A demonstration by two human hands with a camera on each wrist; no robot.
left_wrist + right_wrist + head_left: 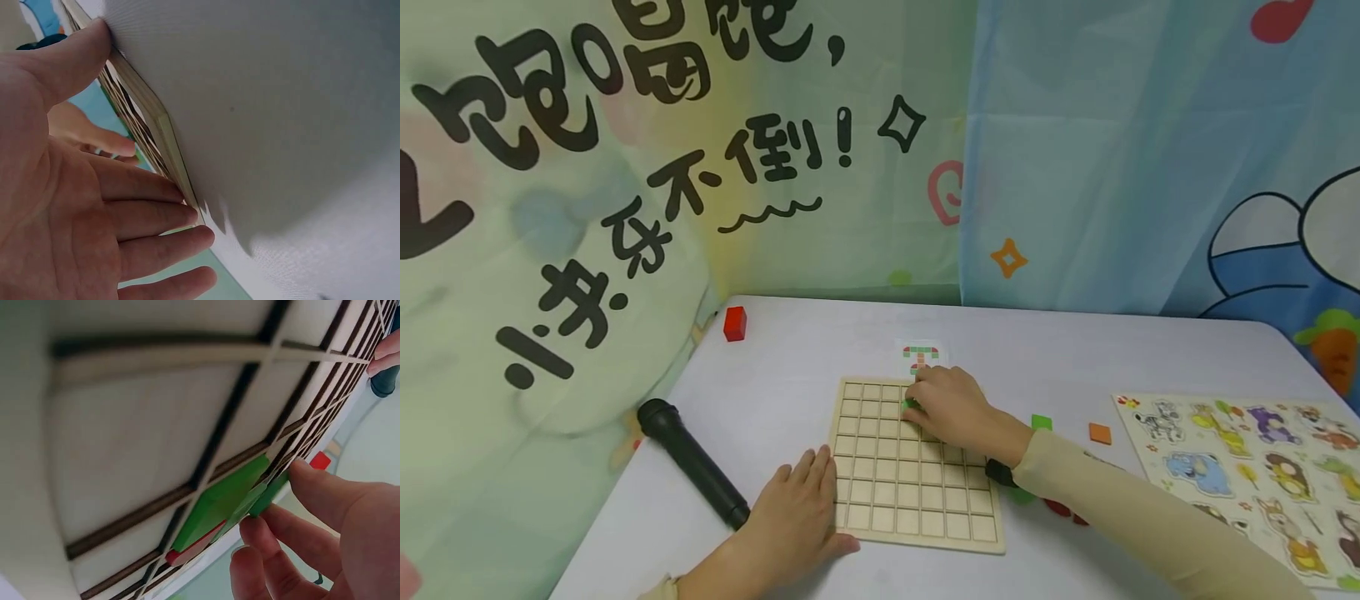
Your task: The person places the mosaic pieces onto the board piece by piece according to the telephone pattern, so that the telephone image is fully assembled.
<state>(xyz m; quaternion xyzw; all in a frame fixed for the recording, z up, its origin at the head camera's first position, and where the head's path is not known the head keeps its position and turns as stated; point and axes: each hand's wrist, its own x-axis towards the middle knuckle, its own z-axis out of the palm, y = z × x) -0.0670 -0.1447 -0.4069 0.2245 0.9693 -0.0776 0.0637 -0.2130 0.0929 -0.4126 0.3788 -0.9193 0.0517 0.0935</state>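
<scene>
Green tile (908,403) pinched in the grip of the right hand (953,408), left of that hand, by the far edge of the wooden board (907,522); another green piece (222,500) lies just to its right; the left hand (795,510), fingers straight, holding nothing, is farther off, against the board's left edge

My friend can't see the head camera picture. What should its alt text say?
A right hand pinches a green tile over a wooden grid; the left hand lies along the grid's left edge. A pattern card lies beyond, a microphone left, an animal sheet right.
</scene>
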